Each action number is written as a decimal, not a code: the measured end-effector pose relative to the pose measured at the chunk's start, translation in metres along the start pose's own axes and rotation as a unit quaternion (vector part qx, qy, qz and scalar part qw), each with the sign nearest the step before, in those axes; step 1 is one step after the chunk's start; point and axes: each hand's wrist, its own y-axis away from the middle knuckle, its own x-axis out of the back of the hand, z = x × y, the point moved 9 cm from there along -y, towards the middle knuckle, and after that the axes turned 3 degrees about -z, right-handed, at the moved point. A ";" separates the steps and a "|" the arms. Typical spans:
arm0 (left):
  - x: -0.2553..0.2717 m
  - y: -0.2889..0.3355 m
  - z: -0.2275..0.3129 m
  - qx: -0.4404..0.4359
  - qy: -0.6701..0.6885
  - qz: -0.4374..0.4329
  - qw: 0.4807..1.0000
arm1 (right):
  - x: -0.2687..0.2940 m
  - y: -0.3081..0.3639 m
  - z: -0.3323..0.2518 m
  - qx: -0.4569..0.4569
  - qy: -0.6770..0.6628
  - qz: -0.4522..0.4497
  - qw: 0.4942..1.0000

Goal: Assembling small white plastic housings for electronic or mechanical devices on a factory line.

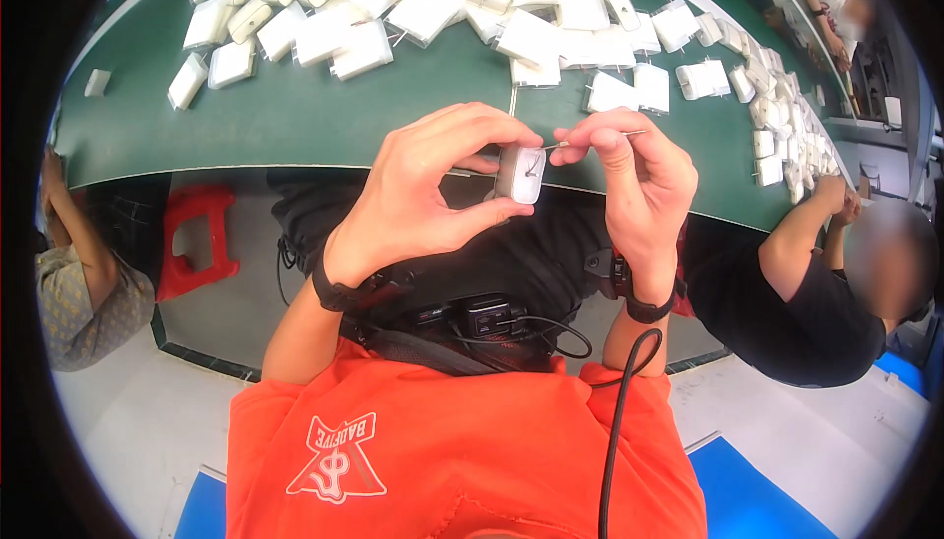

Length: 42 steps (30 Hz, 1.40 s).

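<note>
The bench (295, 131) extends before the person. The main pile of adapters (531, 35) lies across its far side; a second pile (777, 121) lies at the right, reaching toward a co-worker (816, 303). A single adapter (96, 83) lies apart at the left. At the near edge, the held adapter (528, 177) sits between the left hand's (418, 180) fingers; the right hand (644, 170), with a tool (558, 146), is to its right.

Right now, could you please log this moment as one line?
left grip: white block, held | right grip: thin rod, pinched, one end near block | green table: many pale blocks
</note>
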 end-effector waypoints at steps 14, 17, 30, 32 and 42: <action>0.000 0.000 0.001 -0.010 0.000 0.000 1.000 | -0.005 -0.005 -0.023 0.034 0.111 -0.002 0.993; 0.000 -0.001 0.003 -0.013 -0.008 0.001 1.000 | -0.008 -0.008 -0.032 0.053 0.162 -0.017 0.985; 0.000 0.001 0.002 -0.016 -0.011 0.009 1.000 | -0.021 -0.010 -0.047 0.087 0.241 -0.044 0.966; 0.000 0.001 0.002 -0.016 -0.013 0.008 1.000 | -0.029 -0.008 -0.053 0.117 0.277 -0.051 0.953; -0.002 0.001 -0.002 0.011 0.010 -0.003 1.000 | -0.019 -0.033 -0.010 -0.132 0.094 -0.052 0.985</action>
